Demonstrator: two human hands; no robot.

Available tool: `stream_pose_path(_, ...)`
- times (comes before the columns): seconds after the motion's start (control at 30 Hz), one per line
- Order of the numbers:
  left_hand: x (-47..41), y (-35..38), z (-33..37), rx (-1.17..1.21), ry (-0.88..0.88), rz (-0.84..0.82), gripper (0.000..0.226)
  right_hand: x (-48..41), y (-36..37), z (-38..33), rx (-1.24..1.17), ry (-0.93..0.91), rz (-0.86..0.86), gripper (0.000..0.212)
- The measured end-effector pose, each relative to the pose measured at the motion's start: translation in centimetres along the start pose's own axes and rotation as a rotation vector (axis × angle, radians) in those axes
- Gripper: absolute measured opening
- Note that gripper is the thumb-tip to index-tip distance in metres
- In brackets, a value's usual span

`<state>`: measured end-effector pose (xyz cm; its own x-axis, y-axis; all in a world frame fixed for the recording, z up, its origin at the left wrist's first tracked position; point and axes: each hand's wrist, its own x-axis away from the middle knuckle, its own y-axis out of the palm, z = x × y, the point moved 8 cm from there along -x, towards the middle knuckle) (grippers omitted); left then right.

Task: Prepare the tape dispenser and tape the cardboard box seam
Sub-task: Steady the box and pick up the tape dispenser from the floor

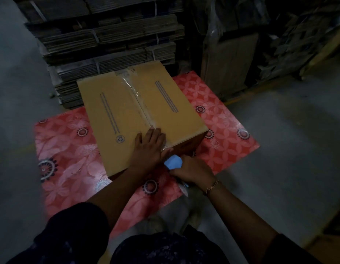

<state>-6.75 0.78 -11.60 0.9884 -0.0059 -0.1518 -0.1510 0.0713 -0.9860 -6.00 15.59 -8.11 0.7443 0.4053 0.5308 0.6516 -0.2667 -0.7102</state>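
Cardboard box (127, 111): lying closed on the mat, its top flaps meeting along a centre seam; the far end is sitting at the mat's far edge, the near end is reaching toward the mat's middle
Seam tape (136, 96): a clear strip is running along the seam from the far end of the box to the near edge, shining where light is catching it
Left hand (149, 147): resting flat and open on the box top at the near end of the seam, fingers spread and pressing down on the tape; it is gripping nothing
Right hand (192, 170): closing around the tape dispenser just off the near edge of the box, fingers wrapped over the handle; a bracelet (212, 187) is sitting on the wrist
Tape dispenser (173, 162): a light blue part is showing between the two hands, touching the near edge of the box at the seam; the rest is hidden under the right hand
Mat (66, 159): a red patterned sheet is lying on the floor and carrying the box; its near left corner is partly covered by the person's dark sleeve
Floor (279, 149): grey concrete is surrounding the mat
Flat cardboard stacks (108, 39): strapped bundles are standing just beyond the mat's far edge, behind the box
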Motion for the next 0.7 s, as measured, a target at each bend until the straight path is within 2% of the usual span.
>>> stream_pose_path(0.07, -0.1, 0.0, 0.3, -0.022, 0.011, 0.012, 0.066, -1.1, -0.8, -1.5, 0.051, -0.021, -0.043, 0.040)
stream_pose_path(0.13, -0.1, -0.1, 0.5, -0.039, 0.020, 0.004, 0.065, -2.3, -1.3, -1.8, 0.111, 0.033, -0.101, 0.041)
stream_pose_path(0.27, 0.0, 0.0, 0.5, -0.084, 0.027, -0.005, 0.064, -1.8, 1.7, 2.5, 0.343, 0.148, -0.330, 0.025)
stream_pose_path(0.33, 0.0, 0.4, 0.5, -0.112, 0.050, -0.008, 0.066, -0.8, 3.1, 5.7, 0.302, 0.200, -0.356, 0.036)
stream_pose_path(0.4, -0.1, 0.6, 0.5, -0.133, 0.058, -0.034, 0.067, -0.1, 3.6, 7.6, 0.196, 0.230, -0.320, 0.061)
stream_pose_path(0.43, -0.1, 0.6, 0.6, -0.134, 0.066, -0.041, 0.067, 0.1, 3.7, 8.1, 0.133, 0.241, -0.298, 0.064)
stream_pose_path(0.6, -0.2, 0.5, 0.5, -0.149, 0.085, -0.064, 0.068, 1.3, 2.9, 8.9, -0.072, 0.245, -0.207, 0.051)
stream_pose_path(0.7, -0.1, 0.5, 0.6, -0.151, 0.073, -0.079, 0.068, 1.9, 2.5, 9.0, -0.149, 0.226, -0.186, 0.059)
